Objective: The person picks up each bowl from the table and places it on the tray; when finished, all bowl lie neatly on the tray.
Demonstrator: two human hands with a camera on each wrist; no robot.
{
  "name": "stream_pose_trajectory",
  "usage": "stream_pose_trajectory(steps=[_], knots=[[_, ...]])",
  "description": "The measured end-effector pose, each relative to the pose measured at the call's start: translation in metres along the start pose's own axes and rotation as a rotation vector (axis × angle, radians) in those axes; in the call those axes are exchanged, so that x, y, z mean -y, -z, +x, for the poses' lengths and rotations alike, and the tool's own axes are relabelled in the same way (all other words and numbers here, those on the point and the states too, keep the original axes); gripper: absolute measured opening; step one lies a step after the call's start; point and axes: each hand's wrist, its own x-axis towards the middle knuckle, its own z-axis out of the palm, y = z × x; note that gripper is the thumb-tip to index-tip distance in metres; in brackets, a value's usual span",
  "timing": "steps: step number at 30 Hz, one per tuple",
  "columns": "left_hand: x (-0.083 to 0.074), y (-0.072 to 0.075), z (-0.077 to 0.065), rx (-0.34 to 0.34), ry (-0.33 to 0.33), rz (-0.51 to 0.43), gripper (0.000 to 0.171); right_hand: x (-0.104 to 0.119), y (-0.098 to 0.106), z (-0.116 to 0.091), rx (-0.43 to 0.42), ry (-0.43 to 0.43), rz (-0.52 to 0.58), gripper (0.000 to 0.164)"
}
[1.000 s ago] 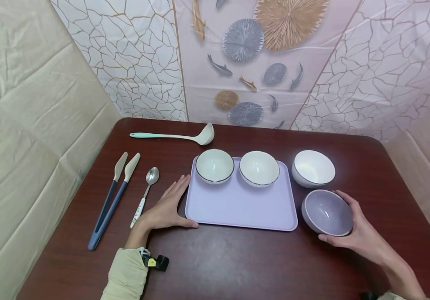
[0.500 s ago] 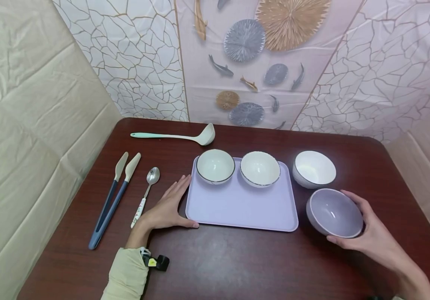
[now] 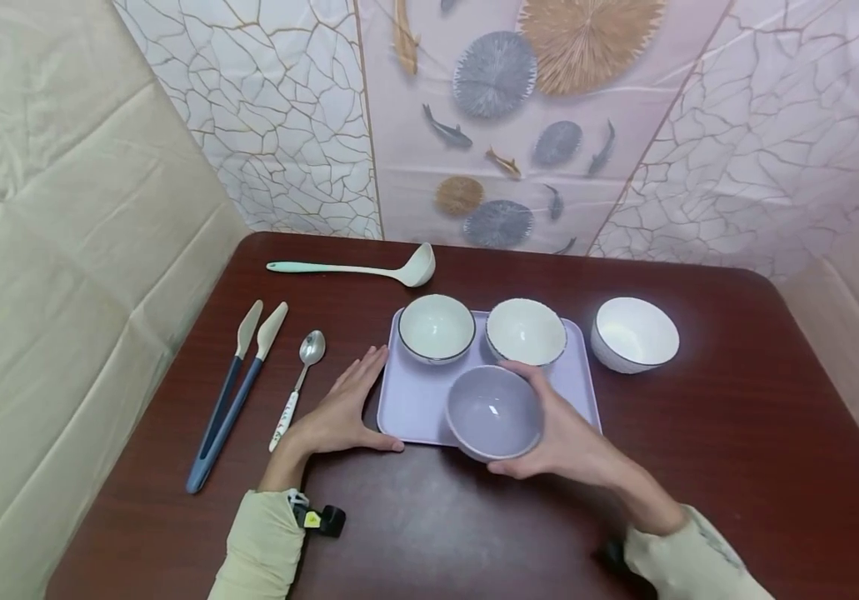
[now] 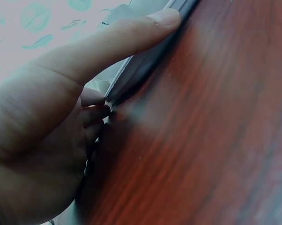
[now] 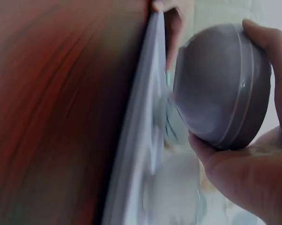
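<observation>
My right hand (image 3: 564,433) grips a purple-grey bowl (image 3: 495,412) by its side, thumb at the near rim and fingers at the far side. In the right wrist view the bowl (image 5: 220,86) hangs above the lilac tray (image 5: 138,140), apart from it. My left hand (image 3: 342,408) lies at the tray's left edge, fingers straight and spread, the thumb along the front left corner. On the back half of the tray (image 3: 414,417) stand a dark-rimmed white bowl (image 3: 436,327) and a second white bowl (image 3: 525,329), the latter partly behind my right fingers.
Right of the tray stands another white bowl (image 3: 635,335). A ladle (image 3: 369,268) lies at the back of the dark wood table (image 3: 414,533). To the left are a spoon (image 3: 298,387) and blue-handled tongs (image 3: 230,400). Curtain-like walls (image 3: 62,250) enclose the table.
My right hand has lifted the purple-grey bowl from the table at the right and carried it left, over the tray. The left hand has stayed at the tray's edge.
</observation>
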Motion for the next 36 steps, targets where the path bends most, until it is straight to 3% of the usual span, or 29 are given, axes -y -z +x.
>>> stream_pose_trajectory(steps=[6,13,24,36], knots=[[-0.003,-0.002,0.002,-0.002,-0.012,-0.012,0.133,-0.001,-0.030,0.028,0.021,-0.021,-0.006,0.113],[-0.003,0.000,0.003,0.002,-0.001,-0.011,0.133,-0.003,-0.045,0.041,-0.011,-0.012,-0.030,0.115],[-0.002,0.000,0.002,-0.014,-0.017,-0.013,0.133,-0.003,-0.058,0.049,-0.108,0.018,-0.074,0.119],[-0.003,0.001,0.000,-0.015,-0.020,-0.017,0.133,-0.005,-0.054,0.043,-0.118,0.066,-0.170,0.133]])
